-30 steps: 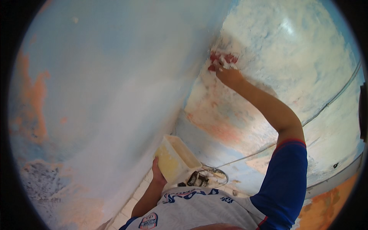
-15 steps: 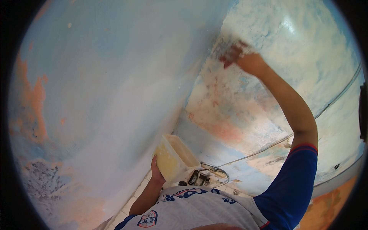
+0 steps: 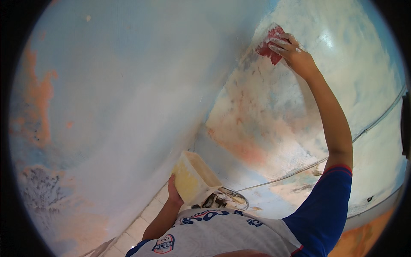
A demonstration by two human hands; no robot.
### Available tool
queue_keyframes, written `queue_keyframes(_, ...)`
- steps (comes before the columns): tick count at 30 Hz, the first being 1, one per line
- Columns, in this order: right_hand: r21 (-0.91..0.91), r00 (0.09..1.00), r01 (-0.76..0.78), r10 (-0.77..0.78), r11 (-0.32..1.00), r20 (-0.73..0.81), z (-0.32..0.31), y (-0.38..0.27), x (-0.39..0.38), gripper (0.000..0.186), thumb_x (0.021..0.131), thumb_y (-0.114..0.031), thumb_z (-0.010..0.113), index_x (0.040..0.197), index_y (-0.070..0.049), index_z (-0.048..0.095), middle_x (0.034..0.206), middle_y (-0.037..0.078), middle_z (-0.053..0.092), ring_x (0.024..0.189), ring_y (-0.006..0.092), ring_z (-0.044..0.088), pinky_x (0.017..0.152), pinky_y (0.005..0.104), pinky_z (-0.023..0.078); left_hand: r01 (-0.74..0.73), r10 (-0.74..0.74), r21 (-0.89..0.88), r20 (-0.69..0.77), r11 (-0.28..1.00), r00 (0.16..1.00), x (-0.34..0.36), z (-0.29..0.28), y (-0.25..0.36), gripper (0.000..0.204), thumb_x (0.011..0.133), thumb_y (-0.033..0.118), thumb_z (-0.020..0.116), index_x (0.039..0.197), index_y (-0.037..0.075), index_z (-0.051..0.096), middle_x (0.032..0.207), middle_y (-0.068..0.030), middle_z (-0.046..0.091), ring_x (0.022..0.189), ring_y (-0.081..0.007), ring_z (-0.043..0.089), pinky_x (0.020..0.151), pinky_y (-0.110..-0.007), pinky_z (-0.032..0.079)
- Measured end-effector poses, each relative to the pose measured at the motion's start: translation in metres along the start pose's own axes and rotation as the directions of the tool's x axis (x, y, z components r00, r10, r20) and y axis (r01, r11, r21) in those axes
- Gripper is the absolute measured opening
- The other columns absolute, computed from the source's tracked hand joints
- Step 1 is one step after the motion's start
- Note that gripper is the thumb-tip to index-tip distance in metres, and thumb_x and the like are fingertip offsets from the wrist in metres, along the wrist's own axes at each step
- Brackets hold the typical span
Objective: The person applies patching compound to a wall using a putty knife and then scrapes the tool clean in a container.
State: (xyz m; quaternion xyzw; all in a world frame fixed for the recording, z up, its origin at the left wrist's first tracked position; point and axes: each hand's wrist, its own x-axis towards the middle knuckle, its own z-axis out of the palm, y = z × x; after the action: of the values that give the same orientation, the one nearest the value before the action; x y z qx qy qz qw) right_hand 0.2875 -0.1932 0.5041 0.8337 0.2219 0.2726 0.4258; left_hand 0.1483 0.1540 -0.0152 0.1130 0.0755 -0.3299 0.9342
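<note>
The right hand [image 3: 296, 52] has white-smeared fingers bent over a red spreader [image 3: 266, 51], pinching it; the thumb is hidden. The spreader juts left of the fingertips, its long edge slanting upper right to lower left, by the patchy wall [image 3: 274, 107]. Well below-left of them, the left hand [image 3: 174, 191] clasps a yellowish tub [image 3: 188, 180], its fingertips hidden.
</note>
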Motion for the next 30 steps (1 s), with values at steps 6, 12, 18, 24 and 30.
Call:
queue_keyframes(6, -0.038, 0.996, 0.016, -0.019, 0.999, -0.084, 0.055, -0.017, 0.008, 0.055, 0.085, -0.003, 0.063, 0.136, -0.023, 0.063, 0.143, -0.007, 0.056, 0.141, 0.0217, 0.042, 0.102, 0.0307, 0.053, 0.002, -0.001, -0.021, 0.065, 1.0, 0.998, 0.011, -0.002, -0.01, 0.068, 0.101, 0.056, 0.035, 0.15, 0.01, 0.042, 0.141, -0.0139, 0.057, 0.125, -0.0329, 0.058, 0.108, -0.049, 0.046)
queue_keyframes(12, -0.026, 0.996, -0.014, 0.011, 1.0, -0.092, 0.035, -0.013, 0.005, 0.042, 0.092, -0.007, 0.055, 0.13, -0.021, 0.067, 0.139, -0.005, 0.06, 0.138, 0.02, 0.046, 0.108, 0.032, 0.047, -0.046, 0.049, -0.049, 0.064, 0.998, 0.997, 0.017, 0.004, -0.022, 0.067, 0.102, 0.056, 0.032, 0.151, 0.011, 0.04, 0.142, -0.0133, 0.055, 0.126, -0.0329, 0.057, 0.108, -0.05, 0.046)
queue_keyframes(18, 0.061, 1.0, -0.027, 0.026, 0.998, 0.017, 0.05, -0.004, 0.016, 0.05, 0.084, -0.002, 0.064, 0.13, -0.021, 0.066, 0.14, -0.006, 0.058, 0.14, 0.0196, 0.043, 0.101, 0.0298, 0.052, -0.083, 0.084, -0.032, 0.048, 0.996, 0.995, 0.024, 0.002, -0.023, 0.068, 0.102, 0.056, 0.03, 0.151, 0.011, 0.04, 0.143, -0.0137, 0.054, 0.129, -0.0336, 0.055, 0.108, -0.051, 0.046)
queue_keyframes(24, 0.058, 0.996, 0.017, -0.012, 0.998, -0.086, 0.042, -0.003, 0.018, 0.049, 0.085, -0.001, 0.063, 0.13, -0.02, 0.067, 0.138, -0.005, 0.06, 0.138, 0.0208, 0.044, 0.1, 0.0314, 0.053, -0.092, 0.095, -0.047, 0.055, 0.995, 0.994, 0.02, -0.002, -0.029, 0.068, 0.102, 0.056, 0.027, 0.152, 0.012, 0.038, 0.144, -0.0142, 0.053, 0.129, -0.0346, 0.055, 0.107, -0.053, 0.046)
queue_keyframes(30, 0.137, 0.99, -0.098, 0.084, 0.986, 0.11, -0.004, -0.012, 0.02, 0.049, 0.083, 0.002, 0.065, 0.128, -0.017, 0.068, 0.139, -0.004, 0.061, 0.137, 0.0235, 0.047, 0.099, 0.0359, 0.055, -0.167, 0.167, -0.043, 0.001, 0.985, 0.986, 0.019, -0.005, -0.03, 0.068, 0.102, 0.057, 0.031, 0.152, 0.011, 0.039, 0.143, -0.0139, 0.054, 0.127, -0.0335, 0.057, 0.107, -0.051, 0.046)
